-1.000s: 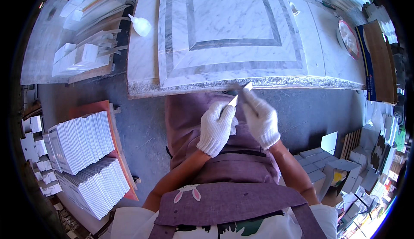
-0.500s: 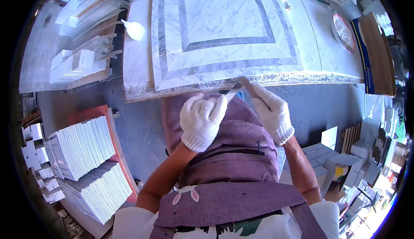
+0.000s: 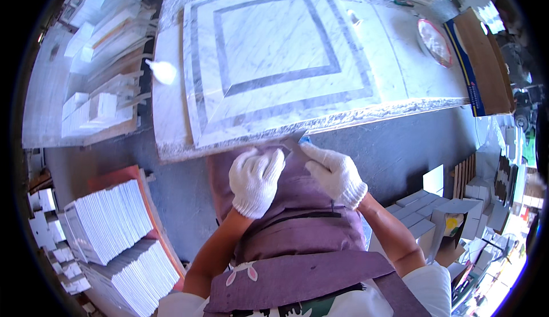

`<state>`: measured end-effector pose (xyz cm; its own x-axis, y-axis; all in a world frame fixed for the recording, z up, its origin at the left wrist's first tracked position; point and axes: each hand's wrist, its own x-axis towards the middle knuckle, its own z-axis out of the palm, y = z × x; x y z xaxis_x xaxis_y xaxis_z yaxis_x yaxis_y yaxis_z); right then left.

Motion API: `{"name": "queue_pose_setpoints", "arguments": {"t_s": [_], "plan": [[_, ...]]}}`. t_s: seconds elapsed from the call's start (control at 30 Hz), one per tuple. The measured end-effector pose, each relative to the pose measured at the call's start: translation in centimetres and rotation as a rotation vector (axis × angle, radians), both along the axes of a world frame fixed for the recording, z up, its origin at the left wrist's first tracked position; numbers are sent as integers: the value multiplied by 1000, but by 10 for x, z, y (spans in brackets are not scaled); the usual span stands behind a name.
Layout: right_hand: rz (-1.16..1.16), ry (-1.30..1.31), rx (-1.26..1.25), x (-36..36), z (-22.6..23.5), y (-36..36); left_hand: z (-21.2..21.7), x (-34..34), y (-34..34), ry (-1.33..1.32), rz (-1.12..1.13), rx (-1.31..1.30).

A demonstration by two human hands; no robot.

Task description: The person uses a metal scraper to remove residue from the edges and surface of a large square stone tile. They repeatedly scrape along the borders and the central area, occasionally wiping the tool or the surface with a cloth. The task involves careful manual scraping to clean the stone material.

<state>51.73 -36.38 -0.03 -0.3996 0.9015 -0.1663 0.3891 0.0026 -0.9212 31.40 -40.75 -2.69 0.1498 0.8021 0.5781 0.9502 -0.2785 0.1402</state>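
Both my hands wear white knit gloves and are held in front of my purple apron [image 3: 297,237], just off the near edge of the table. My left hand [image 3: 255,181] is closed on a thin pale strip, mostly hidden by the fingers. In my right hand [image 3: 334,174] is a flat grey blade [image 3: 295,144], like a scraper, which crosses close to the strip; whether they touch I cannot tell. Beyond them lies a square marble panel [image 3: 277,45] with grey inlaid frames, on the stone-topped table [image 3: 394,74].
A white squeeze bottle [image 3: 163,72] lies left of the panel. Toward the right are a red-rimmed bowl [image 3: 434,42] and an open cardboard box [image 3: 486,65]. Stacked white tiles [image 3: 111,222] stand on the floor at left; boxes [image 3: 420,208] sit at right.
My right hand has come left and inward, bringing its blade nearer my left fingers. The whole view has also tilted, so the table sits lower and turned.
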Motion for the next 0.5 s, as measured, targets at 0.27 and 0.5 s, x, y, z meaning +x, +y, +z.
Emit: {"name": "queue_pose_setpoints", "arguments": {"t_s": [0.27,0.5], "plan": [[125,-58,149,32,31,16,21,0,12,-162,-79,19],[-555,185,-98,139,70,89,39,15,1,-548,-30,-111]]}}
